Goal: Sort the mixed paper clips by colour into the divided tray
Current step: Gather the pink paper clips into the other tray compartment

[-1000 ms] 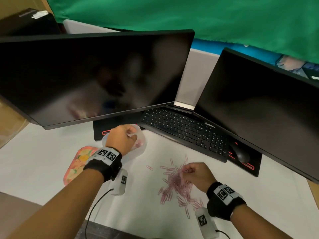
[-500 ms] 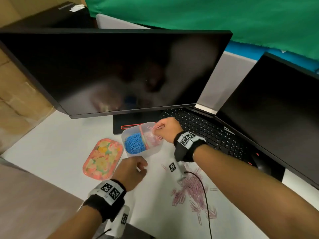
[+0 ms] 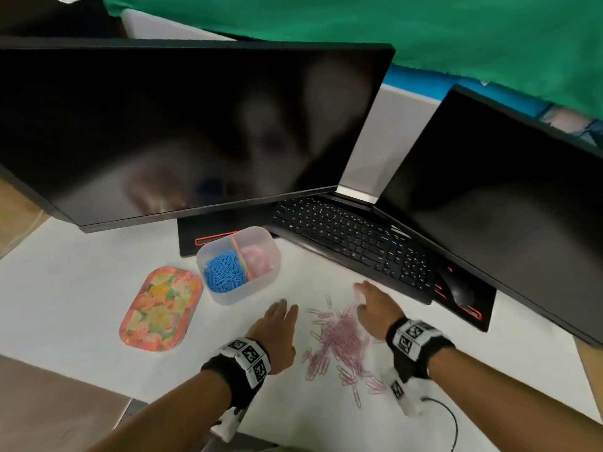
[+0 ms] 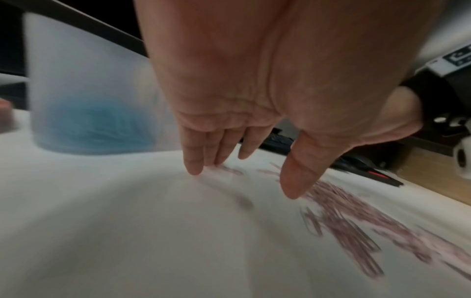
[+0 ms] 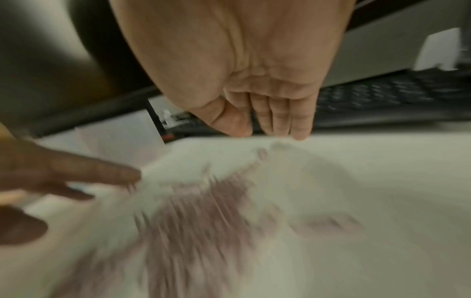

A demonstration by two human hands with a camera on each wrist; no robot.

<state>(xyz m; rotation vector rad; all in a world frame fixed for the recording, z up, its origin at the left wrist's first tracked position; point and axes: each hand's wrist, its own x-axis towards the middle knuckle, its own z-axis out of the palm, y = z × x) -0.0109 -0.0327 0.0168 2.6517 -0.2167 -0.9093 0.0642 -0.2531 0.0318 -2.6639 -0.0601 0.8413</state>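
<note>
A clear divided tray (image 3: 261, 282) stands on the white desk, with blue paper clips (image 3: 224, 275) in its left half and pink clips (image 3: 257, 258) in its right half. A loose heap of pink paper clips (image 3: 339, 340) lies on the desk in front of it. My left hand (image 3: 283, 312) is flat and open at the heap's left side, fingers straight (image 4: 193, 161). On the heap's right edge my right hand (image 3: 360, 293) is open too, fingers straight (image 5: 280, 121) and empty. Both wrist views are motion-blurred.
A flowery oval lid (image 3: 160, 309) lies left of the tray. A black keyboard (image 3: 352, 239) and a mouse (image 3: 456, 288) sit behind the heap, under two dark monitors (image 3: 182, 132). A cable (image 3: 453, 419) trails from the right wrist.
The right hand has come back from the tray's pink half to the heap, now open. The left hand has shifted right beside the heap and opened flat.
</note>
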